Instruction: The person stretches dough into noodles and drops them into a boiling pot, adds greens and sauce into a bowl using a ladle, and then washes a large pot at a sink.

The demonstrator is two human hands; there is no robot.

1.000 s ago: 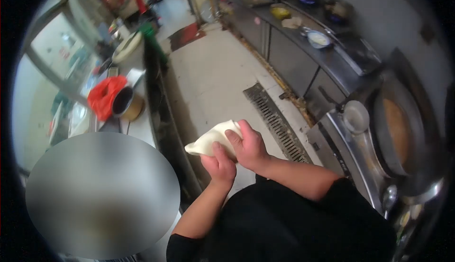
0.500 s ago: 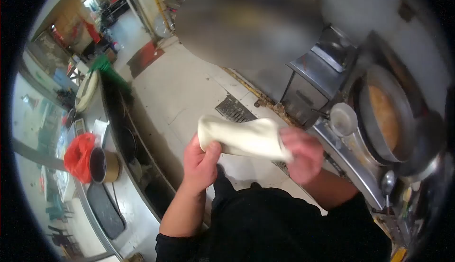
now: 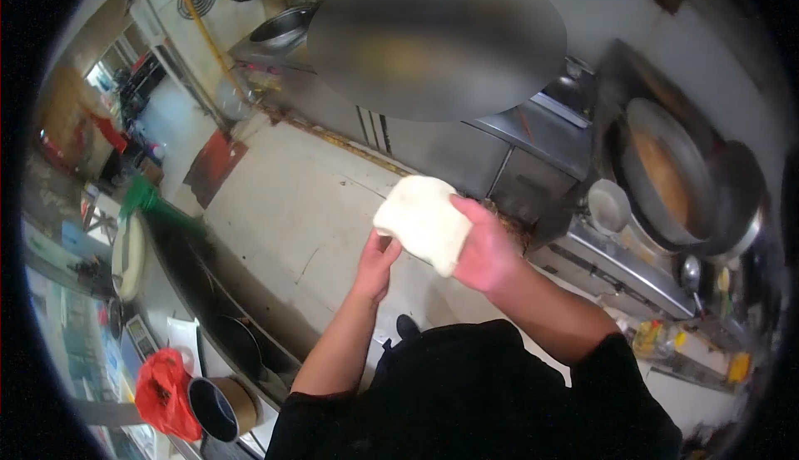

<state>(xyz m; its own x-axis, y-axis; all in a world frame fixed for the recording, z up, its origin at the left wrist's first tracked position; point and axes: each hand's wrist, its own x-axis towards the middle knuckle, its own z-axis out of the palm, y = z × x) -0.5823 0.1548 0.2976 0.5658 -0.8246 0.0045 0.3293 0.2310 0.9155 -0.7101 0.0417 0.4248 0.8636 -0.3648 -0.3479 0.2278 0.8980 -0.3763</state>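
A pale, soft sheet of what looks like dough (image 3: 423, 220) is held up in front of my body, its lower right corner drooping. My right hand (image 3: 487, 248) grips its right side, thumb on the near face, and is a little blurred. At the lower left edge of the dough is my left hand (image 3: 378, 267), with its thumb at the edge and its other fingers partly hidden behind the sheet.
A wok (image 3: 666, 177) with brown contents sits on the stove at right, beside a ladle (image 3: 609, 207). At lower left are a red bag (image 3: 166, 393) and a round pot (image 3: 223, 410) on the counter. A blurred oval hides part of the back counter.
The view has turned toward the right. The dough was folded between both hands, then stretched out sideways, and now appears more compact and raised. My hands have come closer together since half a second ago.
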